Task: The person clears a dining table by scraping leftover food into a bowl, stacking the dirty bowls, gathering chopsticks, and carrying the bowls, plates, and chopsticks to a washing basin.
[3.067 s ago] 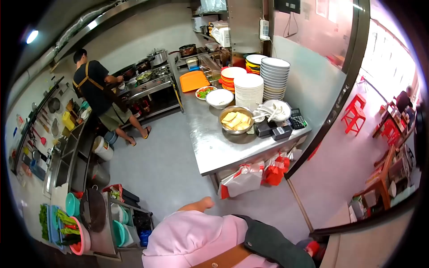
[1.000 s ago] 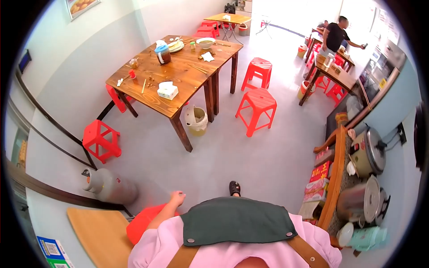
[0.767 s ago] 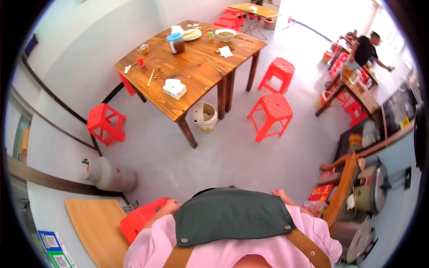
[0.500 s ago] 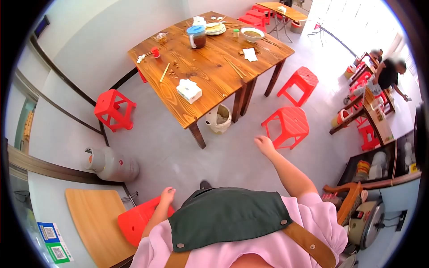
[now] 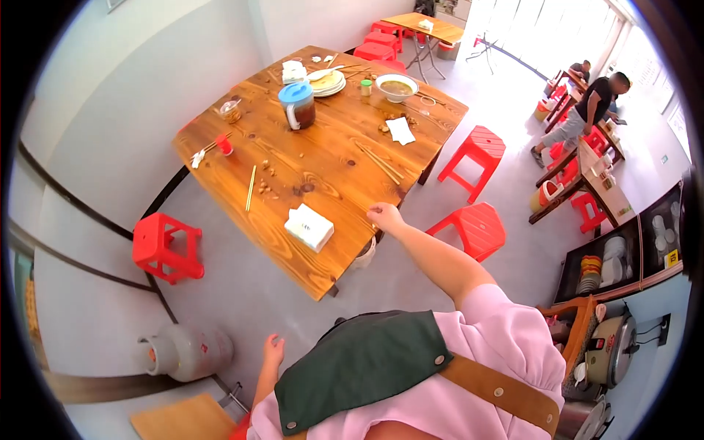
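My right hand (image 5: 385,217) is over the front right edge of the wooden table (image 5: 334,172), its fingers curled in; I see nothing in them. Whether it touches the wood I cannot tell. My left hand (image 5: 273,350) hangs low beside my green apron (image 5: 370,359), fingers loosely apart and holding nothing. Nearest the right hand on the table is a white pack of tissues (image 5: 309,227). Farther back are chopsticks (image 5: 379,163), a crumpled napkin (image 5: 400,130), a blue-lidded pitcher (image 5: 299,110), a soup bowl (image 5: 397,88), stacked plates (image 5: 328,86) and a red cup (image 5: 224,145).
Red stools stand right (image 5: 475,226) and left (image 5: 167,248) of the table. A bin (image 5: 364,255) is partly hidden under its edge. A gas cylinder (image 5: 192,352) is at lower left. A person (image 5: 598,103) stands by tables at far right; a rice cooker (image 5: 611,352) is at lower right.
I have come closer to the table. My right hand has gone from over the floor beside a stool to the table's front edge. My left hand has moved lower in view, away from the red stool.
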Available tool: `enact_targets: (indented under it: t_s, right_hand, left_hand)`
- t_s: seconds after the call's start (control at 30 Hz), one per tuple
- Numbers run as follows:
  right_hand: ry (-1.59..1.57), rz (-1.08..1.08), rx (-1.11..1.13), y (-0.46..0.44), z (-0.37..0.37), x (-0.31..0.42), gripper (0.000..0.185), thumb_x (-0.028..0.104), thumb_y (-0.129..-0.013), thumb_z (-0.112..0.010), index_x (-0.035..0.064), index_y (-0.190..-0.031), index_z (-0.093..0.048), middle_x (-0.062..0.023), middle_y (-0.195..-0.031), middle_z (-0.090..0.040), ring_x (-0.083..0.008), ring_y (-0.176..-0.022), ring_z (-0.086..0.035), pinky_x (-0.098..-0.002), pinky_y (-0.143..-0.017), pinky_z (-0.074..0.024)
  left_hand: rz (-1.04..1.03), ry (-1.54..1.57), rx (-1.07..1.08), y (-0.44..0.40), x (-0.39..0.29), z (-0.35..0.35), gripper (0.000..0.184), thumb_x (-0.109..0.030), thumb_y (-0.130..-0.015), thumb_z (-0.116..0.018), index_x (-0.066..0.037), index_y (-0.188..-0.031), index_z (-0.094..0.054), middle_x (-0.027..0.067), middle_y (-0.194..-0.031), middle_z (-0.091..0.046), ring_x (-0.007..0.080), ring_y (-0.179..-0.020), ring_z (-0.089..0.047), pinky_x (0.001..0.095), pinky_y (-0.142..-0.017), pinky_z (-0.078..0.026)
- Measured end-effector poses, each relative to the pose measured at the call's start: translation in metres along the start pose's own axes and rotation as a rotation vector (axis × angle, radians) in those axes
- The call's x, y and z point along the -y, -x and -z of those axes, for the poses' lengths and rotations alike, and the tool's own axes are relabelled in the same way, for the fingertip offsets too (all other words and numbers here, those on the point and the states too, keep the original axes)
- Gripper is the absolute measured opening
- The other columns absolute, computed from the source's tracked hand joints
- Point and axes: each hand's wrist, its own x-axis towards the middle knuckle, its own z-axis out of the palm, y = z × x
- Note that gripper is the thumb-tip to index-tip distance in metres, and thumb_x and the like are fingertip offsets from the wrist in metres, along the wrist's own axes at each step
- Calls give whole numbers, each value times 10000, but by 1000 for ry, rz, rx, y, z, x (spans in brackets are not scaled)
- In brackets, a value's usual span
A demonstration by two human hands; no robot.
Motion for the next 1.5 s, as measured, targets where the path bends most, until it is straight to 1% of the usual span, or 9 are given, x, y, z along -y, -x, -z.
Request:
enact_targets:
  t_s: [0.13, 0.3, 0.5, 0.73, 0.9, 1.13, 1.27, 1.43, 1.5]
  right_hand:
    - [185, -23, -172, -53, 22, -5, 347, 233, -686, -619, 41, -973, -585, -104, -873, -606, -201, -801, -579, -298, -721, -452]
    - [521, -150, -161, -106, 45, 5, 510, 289, -676, -623, 119, -1136, -484, -101, -1250, -367, -258, -1157, -327, -382, -927, -322]
    - [766, 30, -61, -163, 58, 0, 480, 235, -721, -586, 129, -1163, -431, -104, -1188, -404, -269, -1113, -366, -393, -905, -335]
    - [866, 206, 149, -195, 67, -5, 387, 44, -731, -475, 119, -1110, -448, -126, -1006, -464, -279, -1003, -450, -369, -786, -424]
    - [850, 184, 213, -195, 87, 16, 400, 159, -723, -536, 113, -1109, -444, -131, -975, -464, -288, -996, -453, -384, -791, -423]
    - [498, 681, -606, -313, 228, 22, 318, 131, -689, -553, 90, -1002, -526, -124, -968, -531, -321, -879, -495, -382, -792, -405]
    - [463, 305, -624, -420, 339, 2, 312, 165, -726, -500, 84, -1027, -515, -111, -1037, -518, -287, -960, -487, -391, -821, -396]
    - [749, -79, -297, -527, 377, -55, 362, 160, -728, -519, 108, -1085, -487, -121, -1078, -499, -273, -1035, -456, -378, -866, -383]
    - [793, -80, -213, -549, 374, -61, 377, 165, -722, -527, 117, -1093, -484, -135, -1063, -506, -281, -1028, -461, -374, -883, -371]
  left_hand:
    - [204, -67, -15, -26, -43, 19, 320, -183, -745, -585, -41, -1023, -514, 145, -947, -528, 214, -830, -544, 321, -703, -444]
    - [100, -42, -160, -64, -44, 7, 285, -166, -746, -575, -38, -995, -524, 149, -950, -513, 244, -839, -548, 327, -719, -447]
    - [-54, 2, -346, -80, -82, -13, 247, -88, -733, -563, -37, -971, -519, 161, -1076, -473, 259, -872, -534, 333, -755, -438]
    - [-179, 26, -592, -108, -239, -6, 244, -27, -756, -506, 7, -998, -493, 135, -1186, -409, 234, -970, -491, 302, -793, -412]
    - [-376, 131, -553, -146, -301, -9, 237, -41, -775, -489, 11, -1007, -486, 122, -1224, -386, 216, -1016, -460, 286, -786, -407]
    - [-469, 203, -334, -206, -375, -49, 234, -51, -780, -497, 10, -1006, -492, 127, -1205, -404, 185, -959, -473, 274, -770, -409]
    - [-513, 161, -195, -253, -424, -105, 235, -61, -779, -515, 7, -1004, -496, 124, -1121, -469, 175, -895, -498, 263, -748, -417]
    - [-46, 328, -25, -304, -459, -237, 416, -189, -752, -598, -8, -1095, -449, 144, -1032, -477, 202, -850, -505, 280, -736, -430]
    - [-1, -116, -97, -314, -497, -283, 655, -292, -674, -670, -41, -1194, -360, 179, -1066, -427, 253, -863, -501, 322, -741, -434]
